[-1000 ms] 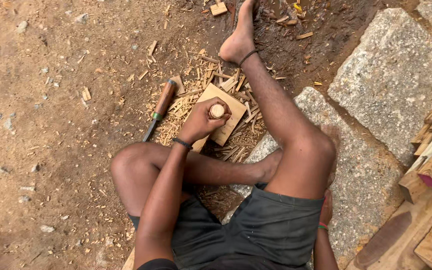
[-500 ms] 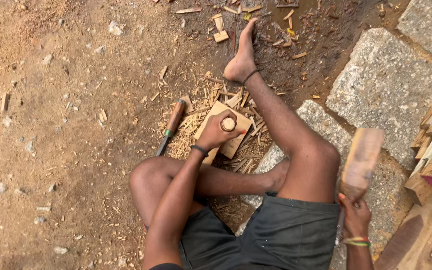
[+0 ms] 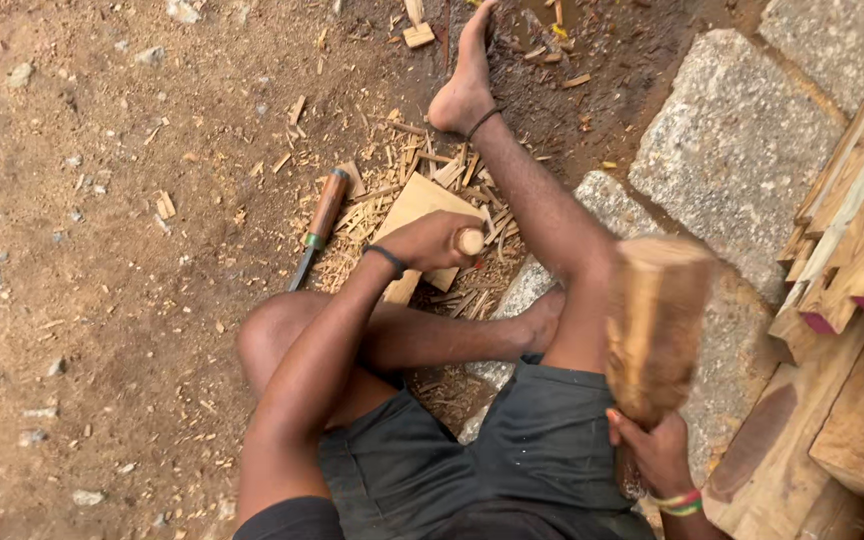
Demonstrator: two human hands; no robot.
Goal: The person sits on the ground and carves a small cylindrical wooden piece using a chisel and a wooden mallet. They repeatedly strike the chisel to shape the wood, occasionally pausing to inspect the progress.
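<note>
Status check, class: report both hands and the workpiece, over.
Left hand grips chisel handle on wooden board. Right hand holds raised mallet. Nothing between them.

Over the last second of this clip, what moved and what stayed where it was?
The right hand has come into view gripping a wooden mallet and has swung it higher, raised and blurred. The left hand stays clamped on the chisel handle, upright over the flat wooden piece. The spare chisel on the ground and the wood chips have not shifted.
</note>
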